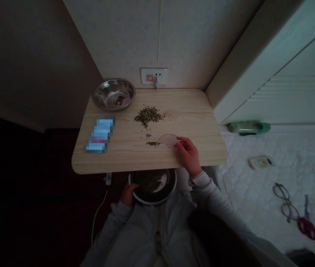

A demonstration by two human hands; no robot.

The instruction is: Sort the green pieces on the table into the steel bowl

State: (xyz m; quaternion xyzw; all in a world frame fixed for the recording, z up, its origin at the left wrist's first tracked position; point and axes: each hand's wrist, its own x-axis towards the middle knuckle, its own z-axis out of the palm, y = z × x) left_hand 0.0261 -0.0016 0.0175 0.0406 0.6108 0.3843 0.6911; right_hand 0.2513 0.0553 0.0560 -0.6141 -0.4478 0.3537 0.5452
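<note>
My right hand [188, 154] pinches a thin clear plastic disc, perhaps a lid [169, 140], low over the right-hand part of the wooden tabletop [199, 122]. The disc's left edge lies beside a small line of dark green grains [153, 143]. Farther back is a larger loose heap of the same grains [148, 115], with a few stray ones between. Below the table's front edge, my left hand [128, 193] grips the rim of a round pan or bowl [153, 202] with a pale rim and dark inside. More dark grains lie in it.
A steel bowl [98, 98] stands at the table's back left, with a lit phone [101, 134] in front of it. Behind is a wall socket [154, 76] with a plug. On the white bedding at right lie a green bottle [249, 127], a small pale pack [261, 162] and glasses [286, 204].
</note>
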